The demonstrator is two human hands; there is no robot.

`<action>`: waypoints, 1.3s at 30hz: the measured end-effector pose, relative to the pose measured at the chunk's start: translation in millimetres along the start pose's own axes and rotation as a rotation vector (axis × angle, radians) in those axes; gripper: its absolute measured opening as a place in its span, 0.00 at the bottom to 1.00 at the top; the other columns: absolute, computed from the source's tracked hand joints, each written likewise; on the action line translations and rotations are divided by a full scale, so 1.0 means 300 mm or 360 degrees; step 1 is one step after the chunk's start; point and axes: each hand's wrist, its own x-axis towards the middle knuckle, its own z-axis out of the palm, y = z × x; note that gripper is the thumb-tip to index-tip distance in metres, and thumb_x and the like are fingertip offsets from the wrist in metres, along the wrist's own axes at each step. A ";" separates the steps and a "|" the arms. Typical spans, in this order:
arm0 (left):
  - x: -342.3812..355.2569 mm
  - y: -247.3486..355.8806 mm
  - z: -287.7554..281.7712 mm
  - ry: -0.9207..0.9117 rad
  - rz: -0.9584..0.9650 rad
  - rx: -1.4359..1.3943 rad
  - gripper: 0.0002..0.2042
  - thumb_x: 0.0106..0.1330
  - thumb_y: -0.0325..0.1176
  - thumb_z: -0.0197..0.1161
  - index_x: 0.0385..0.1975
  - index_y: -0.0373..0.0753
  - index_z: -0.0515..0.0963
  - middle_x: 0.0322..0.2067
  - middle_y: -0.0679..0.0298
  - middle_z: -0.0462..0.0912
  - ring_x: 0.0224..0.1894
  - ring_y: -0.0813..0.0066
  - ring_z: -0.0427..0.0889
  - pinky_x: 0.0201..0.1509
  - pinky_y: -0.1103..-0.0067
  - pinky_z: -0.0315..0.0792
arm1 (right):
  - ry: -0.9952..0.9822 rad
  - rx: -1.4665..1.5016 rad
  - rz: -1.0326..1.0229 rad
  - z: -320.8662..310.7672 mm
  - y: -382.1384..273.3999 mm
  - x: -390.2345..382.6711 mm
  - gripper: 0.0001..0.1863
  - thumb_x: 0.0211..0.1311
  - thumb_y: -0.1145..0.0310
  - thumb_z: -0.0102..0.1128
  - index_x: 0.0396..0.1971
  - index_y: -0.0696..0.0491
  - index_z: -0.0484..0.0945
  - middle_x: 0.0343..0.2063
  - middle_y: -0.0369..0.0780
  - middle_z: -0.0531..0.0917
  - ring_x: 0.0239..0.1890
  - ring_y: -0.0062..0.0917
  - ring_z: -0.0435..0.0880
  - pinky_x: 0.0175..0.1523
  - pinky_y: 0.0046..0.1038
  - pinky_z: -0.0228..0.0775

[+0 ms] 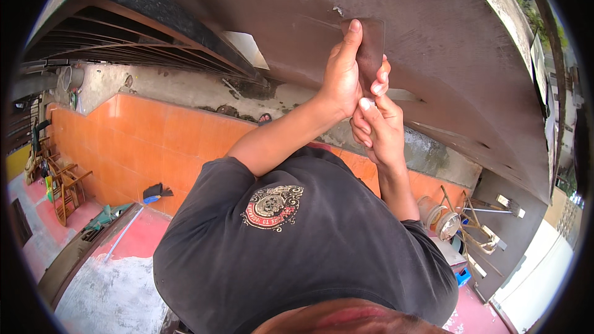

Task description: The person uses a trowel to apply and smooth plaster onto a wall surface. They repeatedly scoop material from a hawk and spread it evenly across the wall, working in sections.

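A thin, flat brown rectangular plate (372,40) with rounded corners is up in front of me, close to a brown wall (433,37) of nearly the same colour. My left hand (342,79) is closed around the plate, thumb along its left edge, with fingertips showing at its right edge. Just below, my right hand (380,125) is closed, its thumb pressed against curled fingers near the plate's lower end. What lies inside those fingers is hidden. Both forearms are raised from the sleeves of a dark T-shirt.
Dark slatted framework (117,31) hangs at upper left. Below runs an orange tiled surface (154,130). Wooden chairs (67,188) and a broom head (156,193) stand left. On the right are a round clear container (447,225) and several tools by a grey wall (520,235).
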 end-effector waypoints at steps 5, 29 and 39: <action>-0.003 0.011 0.005 0.0004 0.0190 0.0056 0.32 0.71 0.70 0.53 0.31 0.39 0.71 0.16 0.59 0.73 0.13 0.71 0.69 0.18 0.75 0.66 | 0.0094 -0.0088 0.0031 0.013 -0.001 0.000 0.06 0.80 0.69 0.49 0.44 0.56 0.73 0.17 0.32 0.67 0.12 0.12 0.61 0.17 0.17 0.52; 0.004 0.029 0.008 -0.0014 0.0364 0.0038 0.34 0.71 0.70 0.53 0.30 0.36 0.71 0.17 0.58 0.74 0.15 0.71 0.71 0.19 0.75 0.68 | -0.0020 0.0027 0.0109 0.022 -0.028 0.029 0.08 0.79 0.70 0.53 0.50 0.57 0.76 0.17 0.30 0.68 0.13 0.10 0.63 0.18 0.16 0.53; 0.000 0.038 0.010 0.0014 0.0401 0.0056 0.33 0.73 0.68 0.53 0.30 0.36 0.71 0.18 0.57 0.75 0.15 0.70 0.71 0.20 0.75 0.69 | -0.0014 -0.0044 0.0105 0.031 -0.032 0.037 0.10 0.79 0.69 0.53 0.52 0.56 0.76 0.17 0.30 0.68 0.12 0.10 0.62 0.18 0.16 0.52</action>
